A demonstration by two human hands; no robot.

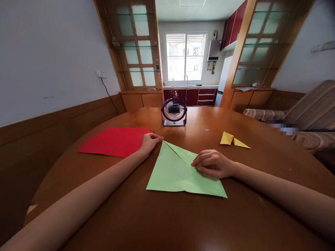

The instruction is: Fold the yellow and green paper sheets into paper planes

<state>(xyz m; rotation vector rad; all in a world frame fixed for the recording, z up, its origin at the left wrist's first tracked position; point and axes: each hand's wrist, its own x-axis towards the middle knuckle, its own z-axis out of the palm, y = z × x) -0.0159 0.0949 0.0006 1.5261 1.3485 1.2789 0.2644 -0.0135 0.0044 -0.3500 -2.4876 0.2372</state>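
Observation:
A sheet of green paper (170, 170) lies on the table in front of me, with a folded flap along its upper right side. At its top corner my left hand (150, 143) is closed, thumb and fingertips pinched at the paper's tip. My right hand (213, 163) rests on the right part of the sheet, fingers slightly bent and thumb apart, covering some of the flap's edge. Red paper (112, 141) lies flat to the left, partly behind my left hand. Off to the right sits a folded piece of yellow paper (230, 138), apart from both hands.
A small dark fan (174, 111) stands on the far part of the brown round-edged table (125, 216). A striped sofa (311, 108) is at the right. Beyond the table are wooden cabinets (141, 101) and a kitchen with a window (185, 57).

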